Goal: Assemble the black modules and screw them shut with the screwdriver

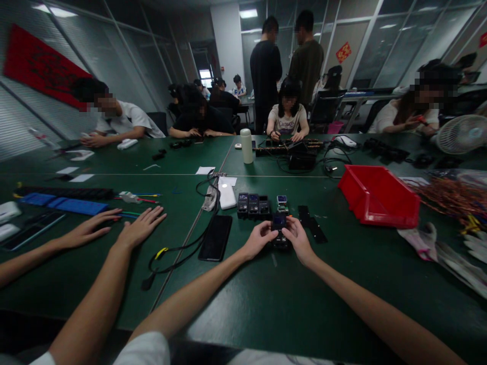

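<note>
My left hand point(261, 239) and my right hand point(300, 240) grip a small black boxy device point(280, 223) from its two sides, thumbs on its near part. A dark bluish window shows on its upper face. Just beyond it lies a small circuit board module point(282, 202) with a display. To the left of that stand several similar black device housings point(253, 205) in a row. Flat black panels point(314, 225) lie to the right of my right hand. Left of my left hand is a black smartphone point(215, 238).
A co-worker's hands point(139, 227) rest near blue strips point(64, 203) and coloured wires on the left. A black cable point(182, 248) crosses the green table point(243, 304). White power bank point(227, 194), bottle point(246, 147), red bin point(380, 197), gloves point(437, 253) and copper-coloured wires point(452, 200) lie around.
</note>
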Demonstrator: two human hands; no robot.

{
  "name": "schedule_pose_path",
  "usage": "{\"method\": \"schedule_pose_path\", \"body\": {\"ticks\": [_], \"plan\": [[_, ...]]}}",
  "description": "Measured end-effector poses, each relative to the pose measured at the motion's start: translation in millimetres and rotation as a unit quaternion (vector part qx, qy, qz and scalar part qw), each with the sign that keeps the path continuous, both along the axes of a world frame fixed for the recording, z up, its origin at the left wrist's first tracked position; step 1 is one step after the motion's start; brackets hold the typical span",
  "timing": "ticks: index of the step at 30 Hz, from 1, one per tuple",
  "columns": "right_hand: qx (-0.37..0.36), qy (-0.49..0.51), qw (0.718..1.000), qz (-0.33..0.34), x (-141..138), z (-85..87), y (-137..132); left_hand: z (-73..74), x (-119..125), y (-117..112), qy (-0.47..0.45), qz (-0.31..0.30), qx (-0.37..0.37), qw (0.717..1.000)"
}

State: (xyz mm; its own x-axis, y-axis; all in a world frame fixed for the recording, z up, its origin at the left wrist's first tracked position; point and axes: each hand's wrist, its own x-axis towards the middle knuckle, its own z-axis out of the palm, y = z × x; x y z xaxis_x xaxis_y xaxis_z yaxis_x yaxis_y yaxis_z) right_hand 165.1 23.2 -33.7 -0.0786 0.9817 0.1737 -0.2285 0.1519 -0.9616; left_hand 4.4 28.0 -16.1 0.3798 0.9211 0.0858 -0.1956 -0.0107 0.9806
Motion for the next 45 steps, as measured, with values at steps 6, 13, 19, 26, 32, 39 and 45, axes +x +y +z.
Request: {"method": "schedule_pose_path", "body": {"ticks": [6,13,19,26,32,39,45], "plan": [[0.007,0.009,1.0,-0.005,0,4.6,-3,0.8,0,0,0.004,0.001,-0.004,1.0],[0.009,0.013,1.0,-0.007,1,5.3,-4,1.0,1,-1,0.018,0.011,0.001,1.0],[0.007,0.009,1.0,-0.01,1,6.6,-5,-0.1,0,-1,0.006,0.005,-0.005,1.0],[0.005,0.018,1.0,0.006,1,8.4,-6,0.4,-1,-2,0.008,0.002,-0.007,1.0],[0.003,0.024,0.999,0.022,0,11.0,-7,1.9,-1,-3,-0.001,-0.008,-0.009,1.0],[-0.005,0.014,1.0,0.01,1,11.2,-7,1.8,-1,-3,0.01,-0.016,-0.018,1.0],[-0.017,0.013,1.0,-0.004,0,11.4,-7,3.2,0,-4,0.009,-0.016,-0.022,1.0]]}}
